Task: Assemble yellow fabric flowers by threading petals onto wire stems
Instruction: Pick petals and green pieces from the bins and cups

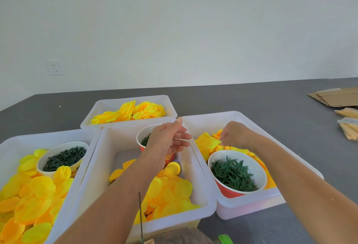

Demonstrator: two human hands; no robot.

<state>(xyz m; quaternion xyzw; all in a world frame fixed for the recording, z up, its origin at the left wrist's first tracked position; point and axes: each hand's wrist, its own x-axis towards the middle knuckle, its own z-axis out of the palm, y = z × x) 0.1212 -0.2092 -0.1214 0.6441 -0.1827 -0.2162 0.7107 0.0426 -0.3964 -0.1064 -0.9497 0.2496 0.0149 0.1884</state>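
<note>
My left hand [168, 140] hovers open above the middle white bin [201, 183], fingers relaxed and holding nothing, over a red paper cup [140, 141] of dark green pieces. My right hand [235, 135] reaches into the right bin [257, 207], its fingers curled down onto the yellow fabric petals [208, 142] there; whether it pinches one is hidden. Loose yellow petals [170, 191] fill the middle bin. A thin dark wire stem [140, 216] stands upright near the bottom edge. Finished yellow flowers [133, 111] lie in the far bin.
The left bin [11, 145] holds yellow petals and a white cup of dark green stem pieces [64, 158]. A red cup of green calyx stars [233, 174] sits in the right bin. Flattened cardboard [335, 96] and bagged sticks [350, 127] lie far right on the grey table.
</note>
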